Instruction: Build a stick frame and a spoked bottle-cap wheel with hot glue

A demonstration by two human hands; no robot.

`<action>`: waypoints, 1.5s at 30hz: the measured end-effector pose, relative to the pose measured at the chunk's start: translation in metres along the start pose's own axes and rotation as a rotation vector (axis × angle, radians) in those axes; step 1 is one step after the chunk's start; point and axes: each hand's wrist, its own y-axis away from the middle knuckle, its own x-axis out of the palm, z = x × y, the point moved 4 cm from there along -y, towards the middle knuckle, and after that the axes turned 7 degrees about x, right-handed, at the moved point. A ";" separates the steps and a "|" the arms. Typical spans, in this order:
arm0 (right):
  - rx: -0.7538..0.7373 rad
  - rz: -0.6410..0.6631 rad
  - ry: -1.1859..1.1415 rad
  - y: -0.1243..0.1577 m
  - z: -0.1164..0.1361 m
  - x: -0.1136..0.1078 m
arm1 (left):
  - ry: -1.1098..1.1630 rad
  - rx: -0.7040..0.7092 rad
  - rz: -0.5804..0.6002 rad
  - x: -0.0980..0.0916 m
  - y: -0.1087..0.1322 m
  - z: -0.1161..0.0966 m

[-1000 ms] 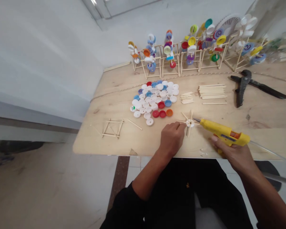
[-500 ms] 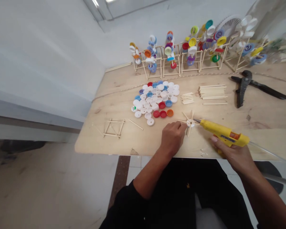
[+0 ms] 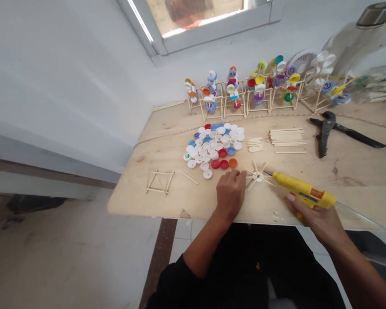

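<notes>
My right hand (image 3: 318,221) is wrapped round the handle of a yellow hot glue gun (image 3: 300,189). Its dark nozzle points left, close to the hub of a star of thin wooden sticks (image 3: 258,176). The sticks spread out from a small white round piece at the middle. On the star's left side my left hand (image 3: 230,194) has closed fingers at the end of one stick, pinching it. To the left of that hand lies a heap of bottle caps (image 3: 209,148), mostly white, with some red, blue and orange ones.
Stick stands with colourful cap wheels (image 3: 233,88) line the wall. Stick piles (image 3: 287,138) and black pliers (image 3: 324,133) lie at the back right. A square stick frame (image 3: 160,181) and a loose stick (image 3: 188,177) are at left. The table's front edge (image 3: 206,220) runs close to me.
The star of sticks has turned, and my left fingers have shifted outward from near its hub to a stick's end. The view has tilted up, showing more of the window.
</notes>
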 end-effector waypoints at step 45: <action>0.031 0.005 -0.126 -0.010 0.008 -0.026 | 0.164 0.133 0.073 -0.007 -0.074 0.013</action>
